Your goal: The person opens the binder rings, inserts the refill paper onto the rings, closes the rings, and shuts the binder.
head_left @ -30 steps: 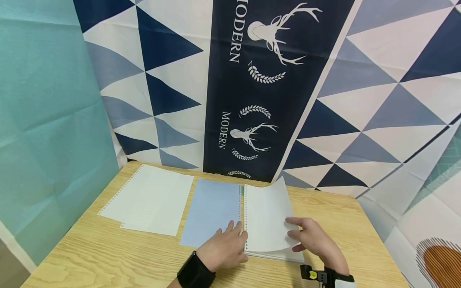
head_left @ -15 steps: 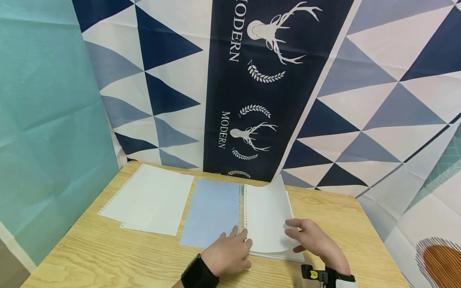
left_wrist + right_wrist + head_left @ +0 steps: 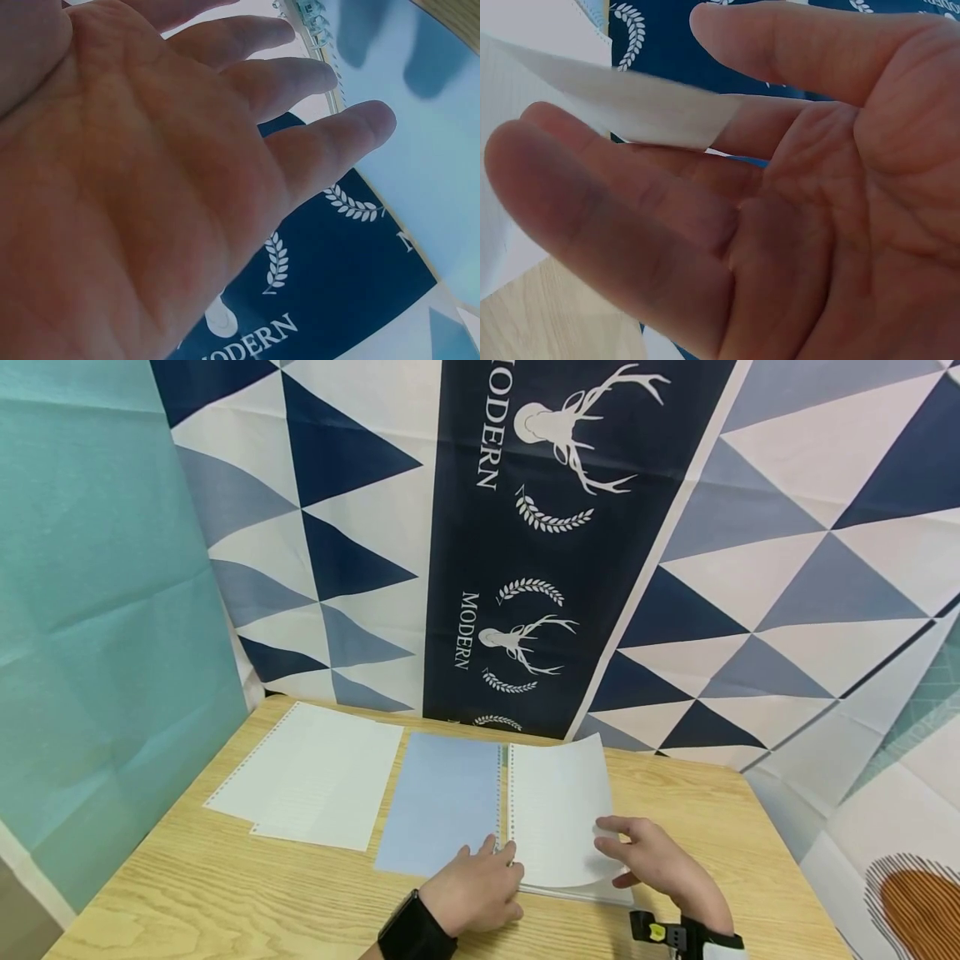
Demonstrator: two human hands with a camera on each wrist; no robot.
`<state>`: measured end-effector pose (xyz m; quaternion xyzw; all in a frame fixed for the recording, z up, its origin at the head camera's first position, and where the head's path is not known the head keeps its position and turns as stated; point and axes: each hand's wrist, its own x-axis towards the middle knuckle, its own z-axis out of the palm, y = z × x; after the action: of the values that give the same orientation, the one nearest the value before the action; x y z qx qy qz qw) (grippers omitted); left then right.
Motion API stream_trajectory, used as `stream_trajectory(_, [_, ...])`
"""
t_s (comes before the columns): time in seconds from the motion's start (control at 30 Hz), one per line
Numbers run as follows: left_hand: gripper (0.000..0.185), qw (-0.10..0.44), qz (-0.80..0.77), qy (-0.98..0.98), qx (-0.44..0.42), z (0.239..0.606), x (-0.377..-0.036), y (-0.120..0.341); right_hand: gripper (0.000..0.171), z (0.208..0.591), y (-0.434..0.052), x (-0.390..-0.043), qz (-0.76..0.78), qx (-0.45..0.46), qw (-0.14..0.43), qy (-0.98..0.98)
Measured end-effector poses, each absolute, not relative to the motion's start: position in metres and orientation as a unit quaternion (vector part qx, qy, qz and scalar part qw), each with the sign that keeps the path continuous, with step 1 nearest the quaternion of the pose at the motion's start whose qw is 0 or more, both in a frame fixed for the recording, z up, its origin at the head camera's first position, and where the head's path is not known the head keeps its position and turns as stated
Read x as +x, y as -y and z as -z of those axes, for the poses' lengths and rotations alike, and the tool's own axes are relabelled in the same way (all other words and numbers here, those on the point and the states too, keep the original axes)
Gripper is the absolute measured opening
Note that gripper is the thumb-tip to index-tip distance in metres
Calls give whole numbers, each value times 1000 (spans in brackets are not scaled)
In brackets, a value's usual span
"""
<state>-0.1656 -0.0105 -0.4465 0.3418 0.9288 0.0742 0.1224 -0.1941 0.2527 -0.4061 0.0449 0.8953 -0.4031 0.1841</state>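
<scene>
A hanging cloth backdrop of navy, grey and white triangles [image 3: 750, 527], printed with white stag heads and the word MODERN, filled the view behind a light wooden surface [image 3: 187, 885]. At the surface's left lay a stack of loose white punched sheets [image 3: 307, 777], well apart from the hands. An open spiral-bound notebook with a pale blue left cover [image 3: 442, 797] lay at the middle, its white lined top page [image 3: 555, 802] curving up from the stack on the right. The left hand [image 3: 476, 889], in a black wrist strap, rested with straight, relaxed fingers [image 3: 330, 150] on the notebook's near edge by the spiral. The right hand [image 3: 660, 860] held the page's lower right corner, the paper passing between its loosely extended fingers [image 3: 630, 202].
</scene>
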Motion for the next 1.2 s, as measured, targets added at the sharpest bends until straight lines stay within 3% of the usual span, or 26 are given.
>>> stream_trajectory(0.4, [43,126,-67,-932,334,449,-167,5,65,412,-260,-197,374,28,187,-908])
stream_trajectory(0.6, [44,134,-65,-930,337,447,-166,6,63,411,-263,-195,321,-3,158,-934])
stream_trajectory(0.83, [44,133,-54,-929,342,447,-164,5,62,414,-256,-192,313,-26,184,-931])
stream_trajectory(1.2, [46,138,-37,-933,329,449,-164,2,48,432,-204,-197,300,-145,176,-927])
